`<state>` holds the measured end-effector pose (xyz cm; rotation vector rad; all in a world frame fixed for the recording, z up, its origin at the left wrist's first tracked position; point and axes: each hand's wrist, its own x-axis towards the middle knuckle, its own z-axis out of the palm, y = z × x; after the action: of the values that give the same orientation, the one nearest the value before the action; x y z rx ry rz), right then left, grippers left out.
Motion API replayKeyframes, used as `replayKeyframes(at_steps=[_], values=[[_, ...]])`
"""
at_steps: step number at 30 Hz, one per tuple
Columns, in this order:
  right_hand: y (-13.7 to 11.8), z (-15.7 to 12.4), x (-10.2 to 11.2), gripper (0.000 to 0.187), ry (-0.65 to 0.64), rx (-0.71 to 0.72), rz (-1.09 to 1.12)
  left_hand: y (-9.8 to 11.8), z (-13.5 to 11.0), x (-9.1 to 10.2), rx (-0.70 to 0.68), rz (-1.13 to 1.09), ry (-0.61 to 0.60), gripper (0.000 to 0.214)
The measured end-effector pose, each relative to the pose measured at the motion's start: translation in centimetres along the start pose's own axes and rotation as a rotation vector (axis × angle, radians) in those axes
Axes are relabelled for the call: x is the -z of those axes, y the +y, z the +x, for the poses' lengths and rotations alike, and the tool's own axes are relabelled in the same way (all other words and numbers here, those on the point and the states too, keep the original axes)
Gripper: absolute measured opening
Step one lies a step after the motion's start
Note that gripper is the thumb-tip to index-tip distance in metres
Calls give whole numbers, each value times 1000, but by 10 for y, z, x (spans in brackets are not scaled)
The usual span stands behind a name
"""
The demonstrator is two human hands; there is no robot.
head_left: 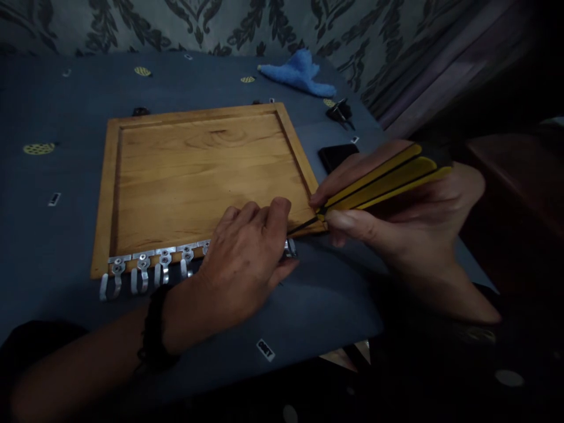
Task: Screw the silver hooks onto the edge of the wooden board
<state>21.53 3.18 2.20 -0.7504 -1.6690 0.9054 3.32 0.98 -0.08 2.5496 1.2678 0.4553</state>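
Observation:
A shallow wooden tray-like board [202,176] with a raised frame lies on the cloth. Along its near edge runs a silvery metal hook rail [165,257] with several double hooks and screws. My left hand [247,252], a dark band at its wrist, is closed over the right part of this rail and presses against the board's near edge. In my right hand [396,211] is a screwdriver [374,182] with a yellow and black handle, gripped close to the shaft. Its thin dark shaft points left and down to the rail's right end, where my left fingers hide the tip.
A blue cloth [299,73] lies at the back right. Near it are a small black clip-like object [341,113] and a flat black object [337,155] beside my right hand. The blue patterned table cover [53,235] ends at a wall behind and a front edge near me.

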Motion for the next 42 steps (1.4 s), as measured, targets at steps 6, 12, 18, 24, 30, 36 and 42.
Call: replayKeyframes(at_steps=[6, 12, 18, 24, 30, 36, 42], values=[[2, 0, 4, 25, -55, 23, 8, 0, 1, 1, 4, 12, 3, 48], [-1, 4, 2, 28, -84, -18, -7, 0, 0, -1, -8, 28, 12, 50], [0, 3, 1, 18, 21, -18, -61, 0, -1, 0, -21, 38, 28, 52], [-3, 2, -2, 8, 228, 21, -152, 0, -1, 1, -23, 32, 15, 56], [-4, 2, -2, 6, 226, 27, -198, 0, -2, 1, -4, 8, -6, 55], [-1, -1, -3, 9, 164, -7, -145, 2, 1, 4, 28, 8, -54, 53], [-1, 2, -3, 12, 150, 2, -159, 1, -1, 3, 11, 16, -29, 54]])
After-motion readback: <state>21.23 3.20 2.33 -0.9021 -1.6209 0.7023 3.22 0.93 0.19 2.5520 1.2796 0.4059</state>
